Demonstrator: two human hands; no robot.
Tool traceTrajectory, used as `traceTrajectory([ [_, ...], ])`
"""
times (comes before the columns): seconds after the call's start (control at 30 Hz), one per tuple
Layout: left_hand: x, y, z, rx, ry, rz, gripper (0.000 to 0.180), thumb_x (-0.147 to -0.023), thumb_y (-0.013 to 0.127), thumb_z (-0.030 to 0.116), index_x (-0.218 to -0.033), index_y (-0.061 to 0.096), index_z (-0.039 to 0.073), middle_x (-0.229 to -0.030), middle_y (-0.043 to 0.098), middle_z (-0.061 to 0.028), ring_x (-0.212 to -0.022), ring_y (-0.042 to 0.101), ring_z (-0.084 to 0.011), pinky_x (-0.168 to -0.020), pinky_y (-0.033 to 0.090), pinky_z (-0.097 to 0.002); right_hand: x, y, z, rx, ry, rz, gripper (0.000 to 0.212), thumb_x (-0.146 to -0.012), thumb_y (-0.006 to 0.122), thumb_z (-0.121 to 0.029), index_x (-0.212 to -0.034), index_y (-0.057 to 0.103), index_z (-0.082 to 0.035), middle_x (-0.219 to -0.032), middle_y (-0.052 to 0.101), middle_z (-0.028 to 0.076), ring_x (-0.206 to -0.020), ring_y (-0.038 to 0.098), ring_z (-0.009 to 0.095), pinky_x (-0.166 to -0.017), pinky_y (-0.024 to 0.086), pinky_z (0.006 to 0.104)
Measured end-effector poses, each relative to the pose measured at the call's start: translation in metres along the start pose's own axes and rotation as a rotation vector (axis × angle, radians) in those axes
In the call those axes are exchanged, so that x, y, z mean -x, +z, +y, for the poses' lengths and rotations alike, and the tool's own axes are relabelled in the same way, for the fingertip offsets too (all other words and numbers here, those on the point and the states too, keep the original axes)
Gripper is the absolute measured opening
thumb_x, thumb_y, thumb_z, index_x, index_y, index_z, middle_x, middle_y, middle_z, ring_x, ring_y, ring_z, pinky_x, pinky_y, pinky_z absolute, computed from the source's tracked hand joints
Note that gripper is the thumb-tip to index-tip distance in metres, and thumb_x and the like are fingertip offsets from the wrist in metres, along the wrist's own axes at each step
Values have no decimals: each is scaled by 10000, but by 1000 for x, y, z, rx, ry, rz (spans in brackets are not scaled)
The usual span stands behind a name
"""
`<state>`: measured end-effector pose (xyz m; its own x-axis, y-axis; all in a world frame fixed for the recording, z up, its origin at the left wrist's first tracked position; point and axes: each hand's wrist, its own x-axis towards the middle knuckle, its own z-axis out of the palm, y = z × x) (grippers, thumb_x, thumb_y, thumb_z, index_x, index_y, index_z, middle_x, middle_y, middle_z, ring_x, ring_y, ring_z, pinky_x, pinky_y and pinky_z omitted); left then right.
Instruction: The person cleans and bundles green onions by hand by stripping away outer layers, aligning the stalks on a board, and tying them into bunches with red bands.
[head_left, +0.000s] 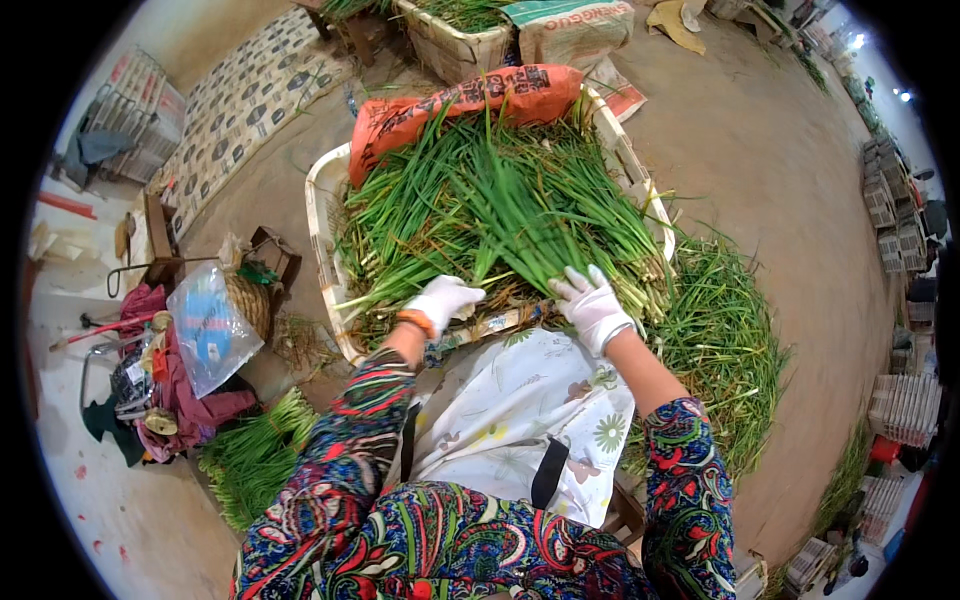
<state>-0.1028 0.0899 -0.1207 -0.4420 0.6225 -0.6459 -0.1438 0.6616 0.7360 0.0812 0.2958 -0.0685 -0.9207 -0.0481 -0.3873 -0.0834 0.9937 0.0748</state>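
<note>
A white plastic crate (325, 225) in front of me is heaped with long green onions (400, 225), pale roots toward me. My left hand (447, 302), in a white glove with an orange band at the wrist, is at the crate's near side, fingers closed around a thin green onion stalk. My right hand (595, 308), also gloved, is over the near right of the heap with its fingers spread. Just beyond those fingers, a bunch of green onions (515, 215) is blurred by motion, its lower ends hidden near the hand.
An orange sack (470, 105) lies over the crate's far rim. Loose greens (725, 350) are piled along its right side. At left are a green onion bundle (262, 450) and a clear plastic bag (213, 325). A patterned cloth (500, 420) covers my lap.
</note>
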Motion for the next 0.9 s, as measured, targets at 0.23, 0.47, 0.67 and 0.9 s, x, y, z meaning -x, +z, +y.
traceTrajectory([
  [0.23,158,-120,49,1193,315,-363,223,-898,491,235,-897,546,19,-572,467,28,-385,346,-40,-345,282,-159,14,-4,0,-55,36,56,295,-795,486,-160,-1063,601,-205,-1368,371,19,-1306,256,234,-1069,119,465],
  [0.47,248,-76,119,647,489,-34,286,-889,512,319,-872,551,37,-620,555,5,-439,465,-38,-377,363,-171,35,-72,-46,-264,68,452,286,-875,454,-262,-1101,576,-136,-1172,544,75,-1108,484,241,-935,353,393],
  [0.67,181,63,87,356,426,19,266,-869,548,261,-973,563,17,-767,614,-36,-591,548,-101,-543,444,-213,68,-82,-108,-2037,164,384,326,-897,503,-316,-1036,594,-36,-883,604,-4,-765,547,67,-706,448,224],
  [0.9,177,113,53,-165,458,4,353,-837,563,334,-923,582,-8,-734,604,-89,-643,562,-154,-584,447,-286,69,-34,-120,-1940,548,520,245,-853,581,-236,-900,603,3,-706,601,13,-585,518,54,-520,418,202],
])
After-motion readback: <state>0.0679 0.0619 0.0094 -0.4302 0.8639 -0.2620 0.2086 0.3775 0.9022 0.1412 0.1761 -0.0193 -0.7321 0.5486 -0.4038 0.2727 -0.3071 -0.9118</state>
